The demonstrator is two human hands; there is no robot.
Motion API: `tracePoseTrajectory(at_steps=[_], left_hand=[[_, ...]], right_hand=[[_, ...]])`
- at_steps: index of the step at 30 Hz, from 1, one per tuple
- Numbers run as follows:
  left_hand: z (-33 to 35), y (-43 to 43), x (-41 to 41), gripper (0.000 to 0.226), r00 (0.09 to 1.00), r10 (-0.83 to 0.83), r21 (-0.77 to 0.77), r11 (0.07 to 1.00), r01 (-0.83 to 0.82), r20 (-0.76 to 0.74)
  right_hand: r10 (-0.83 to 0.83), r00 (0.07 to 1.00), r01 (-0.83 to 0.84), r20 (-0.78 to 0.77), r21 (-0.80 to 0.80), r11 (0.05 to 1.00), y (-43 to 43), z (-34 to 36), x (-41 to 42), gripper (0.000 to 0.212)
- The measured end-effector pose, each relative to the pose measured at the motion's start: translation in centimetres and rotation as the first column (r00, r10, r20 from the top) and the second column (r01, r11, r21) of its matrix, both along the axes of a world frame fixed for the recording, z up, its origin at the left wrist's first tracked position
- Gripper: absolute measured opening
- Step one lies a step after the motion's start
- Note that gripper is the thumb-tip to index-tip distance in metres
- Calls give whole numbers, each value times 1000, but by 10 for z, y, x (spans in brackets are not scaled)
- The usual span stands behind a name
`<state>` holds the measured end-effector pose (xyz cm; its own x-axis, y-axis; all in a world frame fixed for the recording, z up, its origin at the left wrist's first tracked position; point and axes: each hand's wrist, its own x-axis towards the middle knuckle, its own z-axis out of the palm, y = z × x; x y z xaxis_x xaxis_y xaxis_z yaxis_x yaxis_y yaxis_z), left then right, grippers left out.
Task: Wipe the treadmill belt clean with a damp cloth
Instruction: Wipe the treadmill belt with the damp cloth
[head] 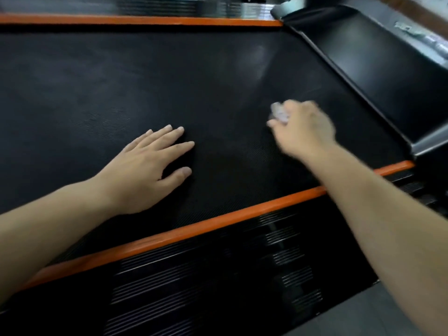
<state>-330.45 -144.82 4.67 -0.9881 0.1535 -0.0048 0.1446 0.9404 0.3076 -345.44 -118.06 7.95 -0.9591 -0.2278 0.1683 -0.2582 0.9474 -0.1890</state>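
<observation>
The black textured treadmill belt (121, 81) fills most of the view. My left hand (148, 163) lies flat on it, palm down, fingers spread, holding nothing. To its right, my right hand (303, 132) is blurred with motion and closed around a small crumpled whitish cloth (278, 113), pressed against the belt. Only a little of the cloth shows past the fingers. A faint damp sheen lies on the belt beyond the right hand.
Orange strips border the belt on the near side (218, 220) and the far side (145, 20). A ribbed black side rail (206, 287) runs along the near edge. The black motor hood (388, 76) rises at the right end of the belt.
</observation>
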Motion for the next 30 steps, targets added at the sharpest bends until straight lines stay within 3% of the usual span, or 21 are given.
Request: tracePoseTrajectory(at_steps=[3,5,7,11,13,16,18,22,24,28,30], left_hand=[[-2,-8,8,81,1000,-15,8,1000,15,7],[-3,-8,12,80,1000,-13,20,1000,13,-3],[-5,-8,16,79,1000,4,34,999,-4,-23],[-8,-6,19,76,998,24,48,999,-21,-51],[-9,-5,20,76,998,33,50,998,-30,-61],[-9,-5,20,76,997,32,38,999,-29,-66],[-8,-6,20,77,998,18,47,999,-15,-62],[-2,-20,24,79,997,-46,47,998,48,-56],[-2,-38,34,76,996,-72,-3,997,72,-56],[-4,-78,61,71,997,-65,-17,998,64,-39],[-4,-91,72,72,999,-36,2,999,37,-31]], right_hand=[[340,934,-329,110,-105,939,-36,-4,53,27],[379,915,-368,140,-99,925,-23,4,53,33],[280,954,-278,111,-34,960,9,10,32,31],[-156,987,155,31,25,988,66,13,25,28],[-109,994,108,30,39,993,54,5,48,28],[146,975,-146,166,-12,989,33,9,76,35],[100,978,-112,182,58,992,43,18,64,35],[-191,975,171,110,171,970,52,24,45,37],[-106,990,87,90,195,977,25,15,61,35],[259,955,-271,143,75,960,-49,7,102,32],[286,954,-291,91,57,955,-65,3,84,28]])
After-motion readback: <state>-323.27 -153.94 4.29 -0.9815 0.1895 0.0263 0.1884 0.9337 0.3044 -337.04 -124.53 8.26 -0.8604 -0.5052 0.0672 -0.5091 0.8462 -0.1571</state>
